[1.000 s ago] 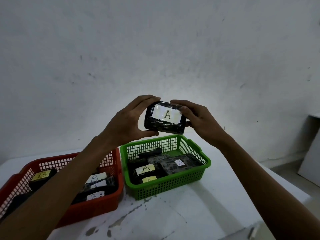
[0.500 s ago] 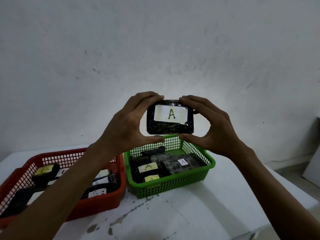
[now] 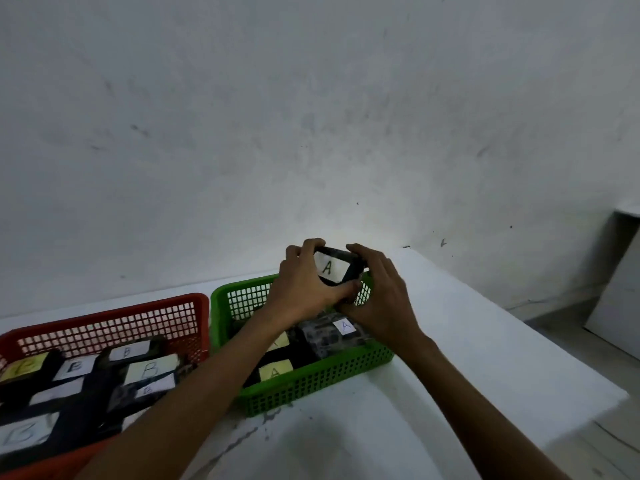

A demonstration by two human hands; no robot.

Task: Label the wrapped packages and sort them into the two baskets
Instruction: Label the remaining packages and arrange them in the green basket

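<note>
Though curled fingers of the left hand (image 3: 301,289) and right hand (image 3: 384,299) grip its ends and hide its lower edge, the black wrapped package (image 3: 329,266) marked A shows, held just above the green basket (image 3: 311,386), whose contents the left forearm partly covers. Left of the fingers, the red basket (image 3: 138,306) is cut off by the frame edge, and the B labels (image 3: 149,370) inside it are blurred.

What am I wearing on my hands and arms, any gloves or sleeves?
Nothing shows. The left hand and right hand are bare: no gloves, rings, watch or bracelet. The left forearm and right forearm are uncovered to the frame's edge, so no sleeve is in view.
</note>
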